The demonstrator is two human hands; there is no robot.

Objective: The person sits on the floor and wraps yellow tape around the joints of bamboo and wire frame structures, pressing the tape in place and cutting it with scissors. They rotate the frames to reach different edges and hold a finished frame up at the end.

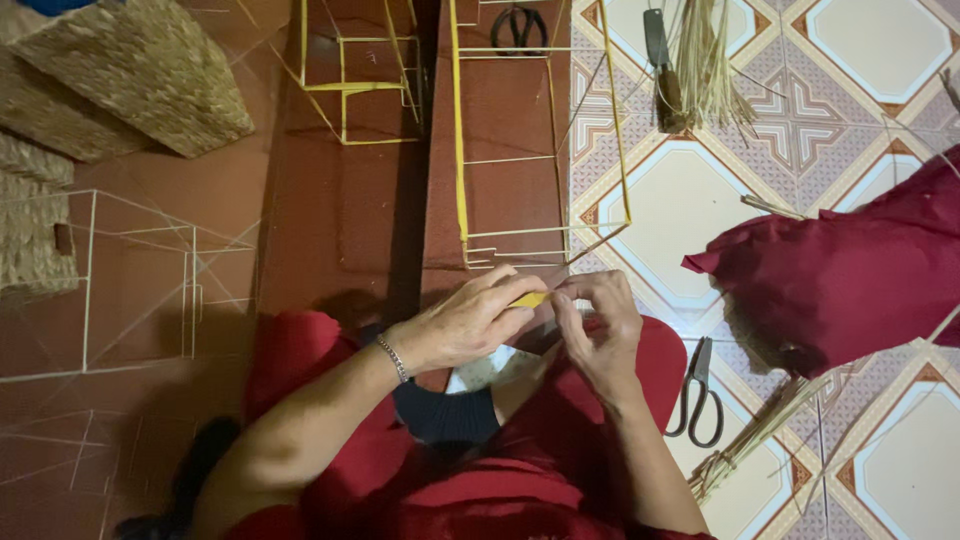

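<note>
My left hand (465, 322) and my right hand (598, 325) meet over my lap, both pinching a short yellow strip (531, 298) between fingertips. A bracelet sits on my left wrist. Just beyond my fingers lies the near corner of a tall yellow-wrapped wire frame (460, 150), which stretches away from me across the red step and onto the tiled floor. My red clothing fills the bottom of the view.
Grey scissors (697, 395) lie on the tiles right of my knee. A dark red cloth bundle (850, 270) covers straw (745, 450). A knife (660, 70) and straw bunch (705, 60) lie far ahead. Bare wire frames (140, 290) and woven baskets (140, 70) sit left.
</note>
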